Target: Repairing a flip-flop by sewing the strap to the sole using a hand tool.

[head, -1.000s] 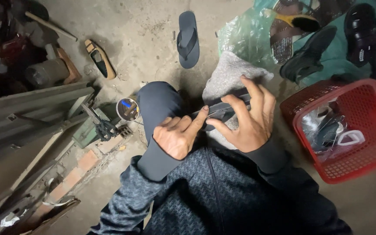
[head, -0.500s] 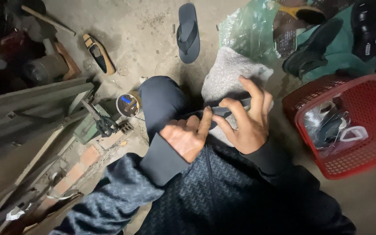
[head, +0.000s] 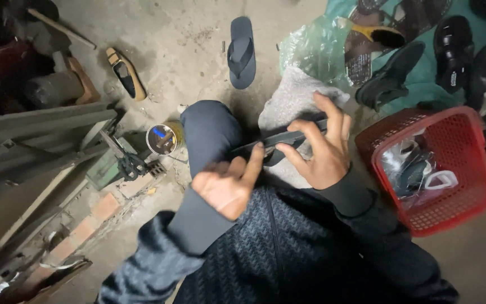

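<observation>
Being gripped along its edge by the right hand (head: 323,160) is a dark flat shoe sole (head: 277,141), with the fingers curled over its far side and the thumb pressed under its near side. The left hand (head: 227,188) is being held just left of that grip, loosely curled, and its extended finger is being laid against the near end of the sole; nothing is being enclosed by it. The sole is being kept across the lap, above a grey cloth (head: 293,101) that is being spread directly beneath and beyond the grip. A dark-trousered knee (head: 209,132) is being raised just left of the grip. Farther left, a small round tin (head: 161,139) is being left standing on the concrete floor (head: 187,45) beside a metal stand (head: 125,163). To the right of the grip, a red plastic basket (head: 468,163) is being filled with footwear pieces. Beyond the grip, a dark flip-flop (head: 242,52) is lying on the floor, a tan shoe (head: 125,73) is lying well to the left, and several black shoes (head: 451,45) are being kept on a green sheet (head: 423,84) at the far right.
</observation>
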